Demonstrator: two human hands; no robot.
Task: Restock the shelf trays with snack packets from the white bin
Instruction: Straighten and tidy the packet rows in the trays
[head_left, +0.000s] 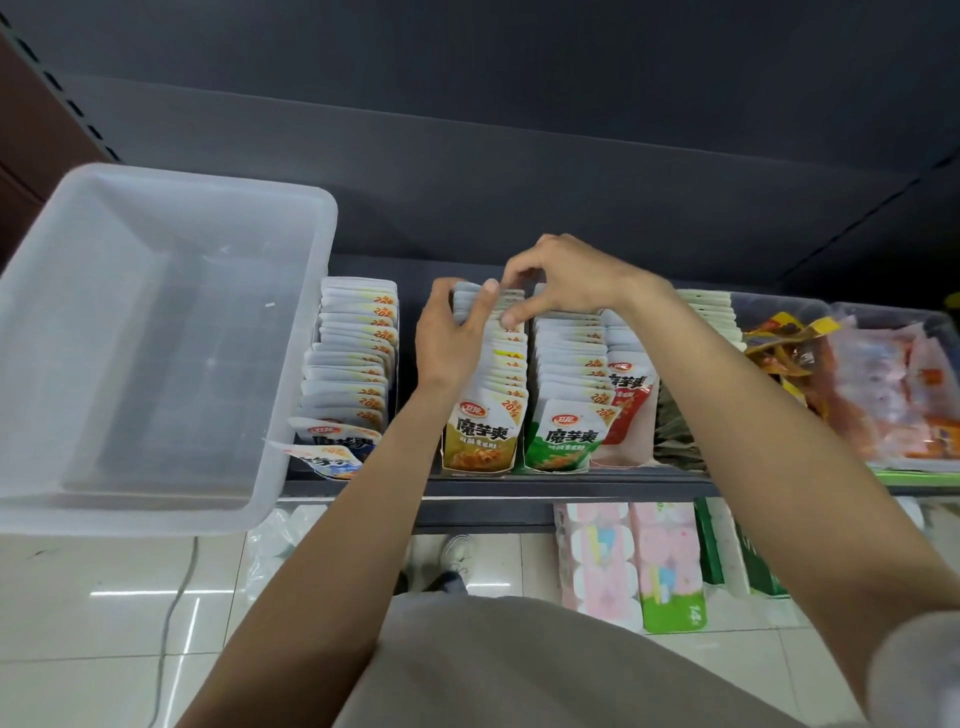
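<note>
Dark shelving (519, 171) fills the background, and the white bin (156, 338) is seen sitting empty at the left of the shelf. Rows of snack packets are lined up in trays; the yellow-fronted row (491, 405) is being worked at its far end. Its rear packets are gripped by the left hand (449, 338), thumb over the tops, while packet edges there are pinched by the right hand (566, 278), fingers curled together
</note>
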